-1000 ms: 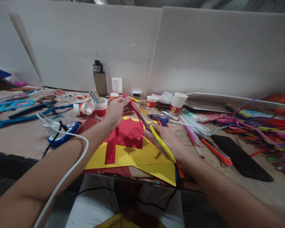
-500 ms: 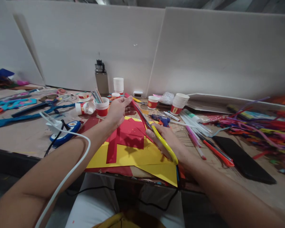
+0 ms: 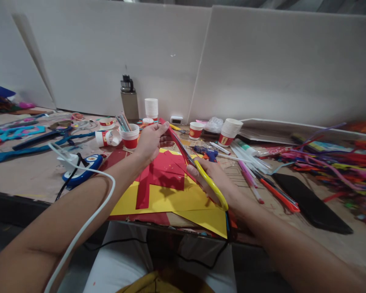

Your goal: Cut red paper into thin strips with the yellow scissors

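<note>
My left hand [image 3: 154,141] pinches the upper end of a narrow red paper strip [image 3: 174,135] above the table. In my right hand [image 3: 212,173] are scissors with yellow handles [image 3: 212,185]; their blades point up and left, lying along the strip. How far the blades are apart cannot be told. Below the hands, red paper pieces [image 3: 167,173] rest on yellow sheets [image 3: 167,201]. One upright red strip [image 3: 143,189] lies at their left, over the yellow paper.
Paper cups, one holding pencils [image 3: 129,138], stand behind the hands. A blue and white device [image 3: 85,169] with a cable is at left. A glue gun [image 3: 209,153], an orange cutter [image 3: 280,195], a black case [image 3: 312,203] and colourful pipe cleaners [image 3: 332,167] are at right.
The whole view has shifted very slightly. Both hands, the scissors and the red strip hold nearly the same positions.
</note>
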Demonstrator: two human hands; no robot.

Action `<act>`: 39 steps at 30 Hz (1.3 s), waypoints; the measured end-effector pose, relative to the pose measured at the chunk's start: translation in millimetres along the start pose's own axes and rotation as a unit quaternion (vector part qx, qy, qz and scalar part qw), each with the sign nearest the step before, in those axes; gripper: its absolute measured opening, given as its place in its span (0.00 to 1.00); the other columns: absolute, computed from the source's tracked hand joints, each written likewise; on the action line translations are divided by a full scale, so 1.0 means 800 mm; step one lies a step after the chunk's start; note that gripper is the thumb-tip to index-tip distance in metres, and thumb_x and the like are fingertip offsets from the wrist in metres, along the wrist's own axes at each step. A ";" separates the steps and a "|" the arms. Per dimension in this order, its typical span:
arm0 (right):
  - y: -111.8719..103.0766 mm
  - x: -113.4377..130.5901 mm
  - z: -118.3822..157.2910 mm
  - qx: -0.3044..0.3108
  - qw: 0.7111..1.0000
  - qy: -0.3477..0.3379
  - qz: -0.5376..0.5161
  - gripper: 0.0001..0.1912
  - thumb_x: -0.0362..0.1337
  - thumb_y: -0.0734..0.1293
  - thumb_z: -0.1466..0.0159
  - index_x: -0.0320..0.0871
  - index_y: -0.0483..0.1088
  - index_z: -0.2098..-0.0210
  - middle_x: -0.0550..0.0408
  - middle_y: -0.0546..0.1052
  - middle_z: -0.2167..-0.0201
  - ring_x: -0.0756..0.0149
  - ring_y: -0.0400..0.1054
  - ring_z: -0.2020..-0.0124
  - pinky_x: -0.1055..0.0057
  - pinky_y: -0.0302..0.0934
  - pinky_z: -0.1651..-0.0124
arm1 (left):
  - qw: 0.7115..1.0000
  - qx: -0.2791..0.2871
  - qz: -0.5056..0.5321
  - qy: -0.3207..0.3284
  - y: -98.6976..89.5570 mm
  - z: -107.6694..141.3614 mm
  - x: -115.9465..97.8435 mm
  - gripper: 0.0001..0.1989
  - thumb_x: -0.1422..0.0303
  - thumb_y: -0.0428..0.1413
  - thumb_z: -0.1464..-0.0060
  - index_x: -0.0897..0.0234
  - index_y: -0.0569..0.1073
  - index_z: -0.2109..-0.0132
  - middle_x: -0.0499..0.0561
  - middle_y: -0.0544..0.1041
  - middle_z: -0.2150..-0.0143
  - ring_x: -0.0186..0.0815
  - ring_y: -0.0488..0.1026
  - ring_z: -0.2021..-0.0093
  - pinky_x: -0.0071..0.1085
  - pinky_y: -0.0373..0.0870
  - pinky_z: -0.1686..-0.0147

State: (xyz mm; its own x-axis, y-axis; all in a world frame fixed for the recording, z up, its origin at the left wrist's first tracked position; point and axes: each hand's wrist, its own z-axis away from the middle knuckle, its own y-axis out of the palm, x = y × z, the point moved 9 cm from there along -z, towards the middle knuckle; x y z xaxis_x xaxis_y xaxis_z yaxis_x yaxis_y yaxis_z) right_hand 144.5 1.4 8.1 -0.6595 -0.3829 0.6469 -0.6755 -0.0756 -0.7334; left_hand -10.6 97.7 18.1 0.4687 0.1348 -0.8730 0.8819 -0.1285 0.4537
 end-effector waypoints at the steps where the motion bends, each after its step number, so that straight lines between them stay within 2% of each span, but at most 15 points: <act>1: 0.000 0.000 0.000 -0.002 1.000 0.000 0.001 0.18 0.50 0.60 0.37 0.44 0.57 0.75 0.62 0.62 0.81 0.73 0.54 0.80 0.73 0.47 0.76 | 1.000 0.002 0.000 0.002 0.000 0.000 0.000 0.13 0.63 0.61 0.52 0.67 0.66 0.71 0.46 0.73 0.78 0.28 0.72 0.79 0.26 0.73 0.73; 8: -0.002 0.006 -0.002 -0.002 1.000 -0.002 0.005 0.19 0.51 0.59 0.37 0.44 0.56 0.76 0.62 0.59 0.81 0.72 0.53 0.79 0.73 0.47 0.76 | 1.000 -0.003 -0.006 0.001 -0.004 -0.003 0.001 0.15 0.60 0.61 0.53 0.66 0.66 0.71 0.46 0.72 0.79 0.28 0.71 0.80 0.26 0.73 0.73; 12: -0.002 0.007 -0.002 0.007 1.000 -0.015 0.015 0.18 0.50 0.59 0.37 0.44 0.57 0.75 0.62 0.60 0.79 0.72 0.54 0.77 0.73 0.48 0.74 | 1.000 -0.008 0.000 0.010 -0.006 -0.005 0.000 0.16 0.61 0.62 0.54 0.66 0.64 0.71 0.44 0.71 0.79 0.27 0.71 0.80 0.26 0.73 0.73; 18: -0.001 0.008 0.000 0.015 0.999 -0.026 0.012 0.16 0.49 0.59 0.36 0.44 0.58 0.72 0.61 0.61 0.76 0.71 0.54 0.74 0.73 0.48 0.72 | 1.000 0.016 -0.009 0.007 0.003 0.000 0.004 0.13 0.63 0.61 0.52 0.67 0.65 0.71 0.46 0.73 0.77 0.26 0.71 0.80 0.25 0.73 0.73; 26: -0.001 0.006 -0.002 -0.005 0.999 -0.025 0.030 0.18 0.50 0.56 0.35 0.44 0.58 0.73 0.60 0.63 0.77 0.71 0.55 0.76 0.73 0.48 0.74 | 1.000 0.021 -0.004 0.014 0.004 0.001 0.004 0.14 0.63 0.61 0.52 0.67 0.66 0.71 0.47 0.73 0.76 0.26 0.70 0.79 0.25 0.73 0.72; 39: 0.002 0.004 -0.001 -0.005 1.000 -0.003 -0.016 0.19 0.51 0.57 0.36 0.43 0.59 0.74 0.61 0.61 0.80 0.74 0.53 0.80 0.74 0.47 0.77 | 1.000 0.018 -0.008 0.003 0.006 0.002 0.004 0.15 0.62 0.62 0.53 0.67 0.66 0.71 0.47 0.73 0.78 0.27 0.71 0.79 0.25 0.72 0.74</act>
State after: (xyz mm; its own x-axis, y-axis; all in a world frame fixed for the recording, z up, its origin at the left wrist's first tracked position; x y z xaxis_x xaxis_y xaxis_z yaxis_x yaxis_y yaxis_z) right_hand 141.3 0.9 8.9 -0.6353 -0.3858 0.6690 -0.6999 -0.0785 -0.7100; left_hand -5.1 95.9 16.8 0.4543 0.1436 -0.8792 0.8872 -0.1620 0.4320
